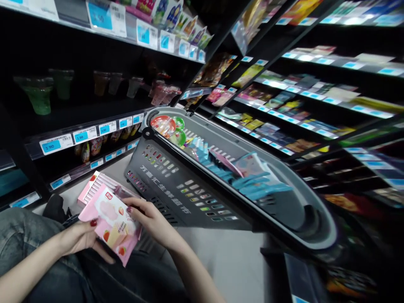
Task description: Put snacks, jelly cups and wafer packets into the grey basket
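A pink strawberry snack packet [114,223] is held low at the left, over my jeans-clad lap. My left hand [80,238] grips its left edge, thumb on top. My right hand [150,219] holds its right edge with curled fingers. More pink packets [96,188] sit stacked just behind it, partly hidden. A large dark grey shopping basket [176,185] stands on the floor right beside my right hand, filled with blue packets [252,181] and red and green cups [168,126].
Dark store shelves [85,113] with blue and white price tags run along the left, holding plastic cups and small bags. More shelves [303,97] of flat packets rise on the right. Pale floor [233,261] shows below the basket.
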The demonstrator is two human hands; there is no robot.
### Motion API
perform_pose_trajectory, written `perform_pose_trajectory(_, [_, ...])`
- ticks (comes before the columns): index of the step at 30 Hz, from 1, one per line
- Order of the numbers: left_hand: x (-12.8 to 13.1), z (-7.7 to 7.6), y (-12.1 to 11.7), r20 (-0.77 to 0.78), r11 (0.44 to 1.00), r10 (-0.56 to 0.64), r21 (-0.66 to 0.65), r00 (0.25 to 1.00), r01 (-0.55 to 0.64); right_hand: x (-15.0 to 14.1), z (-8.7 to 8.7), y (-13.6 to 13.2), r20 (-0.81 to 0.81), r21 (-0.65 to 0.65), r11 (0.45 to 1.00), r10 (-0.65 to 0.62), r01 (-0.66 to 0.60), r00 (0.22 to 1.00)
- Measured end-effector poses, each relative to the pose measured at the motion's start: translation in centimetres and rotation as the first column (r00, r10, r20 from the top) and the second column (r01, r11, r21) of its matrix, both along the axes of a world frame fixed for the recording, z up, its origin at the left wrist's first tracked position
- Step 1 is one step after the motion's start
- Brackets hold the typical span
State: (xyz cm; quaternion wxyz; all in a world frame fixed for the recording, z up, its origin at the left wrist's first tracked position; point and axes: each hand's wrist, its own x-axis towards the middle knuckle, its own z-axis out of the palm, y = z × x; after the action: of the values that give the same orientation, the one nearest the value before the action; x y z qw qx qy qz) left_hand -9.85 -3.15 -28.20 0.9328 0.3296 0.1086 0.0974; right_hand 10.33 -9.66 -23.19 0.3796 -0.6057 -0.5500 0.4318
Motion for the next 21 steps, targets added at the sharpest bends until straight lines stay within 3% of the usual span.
perform_pose_trajectory(4, [-0.2, 0.4, -0.6, -0.129, 0.998, 0.055, 0.041, 0.99, -0.05, 0.0, -0.2, 0.1, -0.009, 0.018, 0.998, -0.052, 0.052, 0.999])
perform_pose_trajectory(13, [0.2, 0.9, -0.9, -0.22, 0.981, 0.193, 0.055, 0.956, -0.186, 1.7, -0.4, 0.2, -0.249, 0.043, 0.988, -0.132, 0.147, 0.96])
perform_pose_trajectory(21, [0.2, 0.8, -0.9, -0.223, 0.978, 0.209, 0.046, 0.952, -0.204, 1.5, -1.1, 0.1, -0.203, 0.084, 0.987, -0.116, 0.136, 0.972])
